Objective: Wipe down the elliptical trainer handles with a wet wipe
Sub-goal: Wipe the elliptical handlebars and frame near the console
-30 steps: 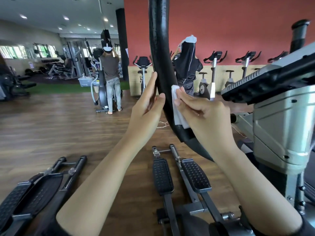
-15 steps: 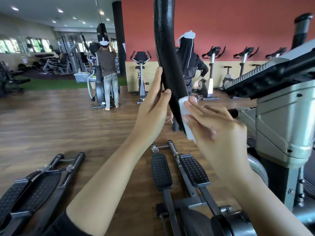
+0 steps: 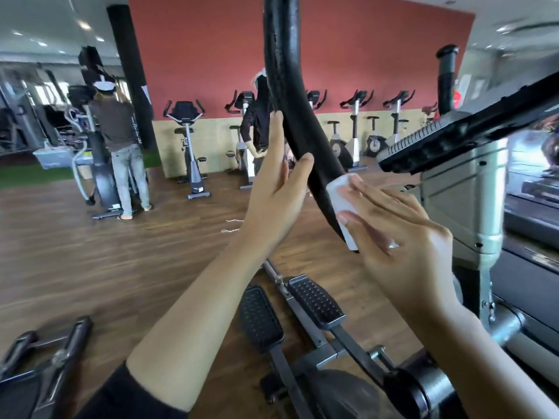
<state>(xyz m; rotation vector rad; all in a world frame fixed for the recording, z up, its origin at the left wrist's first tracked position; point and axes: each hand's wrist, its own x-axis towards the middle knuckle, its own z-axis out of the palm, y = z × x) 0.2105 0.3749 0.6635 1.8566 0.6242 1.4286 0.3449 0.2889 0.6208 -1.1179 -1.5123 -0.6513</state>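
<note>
Elliptical handle [image 3: 290, 95], left hand [image 3: 276, 189] straight fingers flat against it, right hand [image 3: 393, 237] extended fingers pressing wet wipe [image 3: 340, 192] on

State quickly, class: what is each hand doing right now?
Left hand: open, straight fingers and thumb steadying the black handle.
Right hand: open, flat fingers pressing the white wipe against the handle.

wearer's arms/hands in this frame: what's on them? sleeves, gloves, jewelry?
Both hands bare: no gloves, rings or watch visible on the left hand or right hand. Forearms are bare too. A dark black sleeve shows on the left arm, ending near the elbow. The right arm's upper part runs out of frame, so no sleeve can be seen there.
</note>
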